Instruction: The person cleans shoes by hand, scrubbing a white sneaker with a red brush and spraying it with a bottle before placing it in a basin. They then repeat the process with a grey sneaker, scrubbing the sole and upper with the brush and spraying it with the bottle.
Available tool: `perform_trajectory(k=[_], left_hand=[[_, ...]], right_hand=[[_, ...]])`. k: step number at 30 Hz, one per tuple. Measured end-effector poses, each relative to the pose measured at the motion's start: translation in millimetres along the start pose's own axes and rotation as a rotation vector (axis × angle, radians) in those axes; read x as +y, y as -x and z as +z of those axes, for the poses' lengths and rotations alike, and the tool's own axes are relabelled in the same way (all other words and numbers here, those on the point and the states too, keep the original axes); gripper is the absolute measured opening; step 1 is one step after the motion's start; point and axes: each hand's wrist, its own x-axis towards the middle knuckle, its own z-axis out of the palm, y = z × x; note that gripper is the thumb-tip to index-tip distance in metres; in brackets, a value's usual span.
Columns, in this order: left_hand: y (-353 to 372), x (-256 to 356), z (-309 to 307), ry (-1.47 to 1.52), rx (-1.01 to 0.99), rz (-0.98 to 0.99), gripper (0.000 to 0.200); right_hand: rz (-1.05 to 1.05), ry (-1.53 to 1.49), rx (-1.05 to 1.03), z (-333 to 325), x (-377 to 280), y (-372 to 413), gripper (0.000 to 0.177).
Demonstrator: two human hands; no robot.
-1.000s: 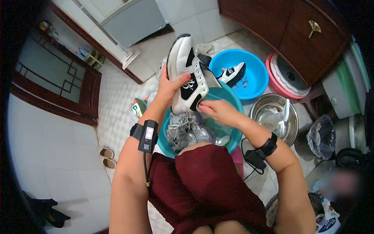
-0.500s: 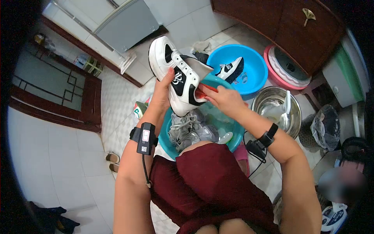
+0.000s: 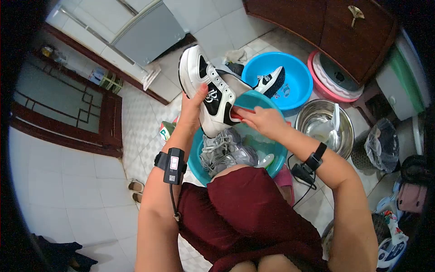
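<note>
Twos lead the count

The left hand [image 3: 194, 108] and the right hand [image 3: 267, 123] make two hands, and the arm devices [image 3: 173, 165] also number two. Black-and-white shoes [image 3: 214, 102] come to two. Grey shoes [image 3: 222, 149] seem to be two, though they overlap. Beige slippers [image 3: 135, 186] total two. The teal basin [image 3: 194, 161], blue basin [image 3: 294, 97], pink basin [image 3: 311, 72] and white basin [image 3: 322, 80] make four. There is one red tool [image 3: 243, 112], one steel bowl [image 3: 348, 131], one white-handled utensil [image 3: 336, 119], one lined bin [image 3: 381, 147] and one fan-shaped handle [image 3: 356, 13]
</note>
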Motion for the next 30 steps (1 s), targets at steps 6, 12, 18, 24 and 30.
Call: perform_trajectory(k=[6, 12, 18, 24, 30], left_hand=[[-0.3, 6.2, 0.3, 0.028, 0.009, -0.016, 0.067], [1.5, 5.3, 10.9, -0.265, 0.099, 0.265, 0.077], [3.2, 4.5, 8.8, -0.220, 0.082, 0.215, 0.075], [3.8, 0.9, 0.5, 0.033, 0.002, -0.119, 0.058], [-3.7, 3.5, -8.3, 0.333, 0.054, -0.075, 0.053]], right_hand=[[0.017, -0.492, 0.128, 18.8, -7.9, -3.1, 0.041], [0.785, -1.445, -0.526, -19.9, -37.4, -13.0, 0.042], [0.180, -0.583, 0.059, 34.7, -17.8, 6.1, 0.040], [0.014, 0.043, 0.005, 0.8, 7.5, -1.0, 0.047], [0.262, -0.244, 0.031, -25.8, 1.5, -14.9, 0.048]])
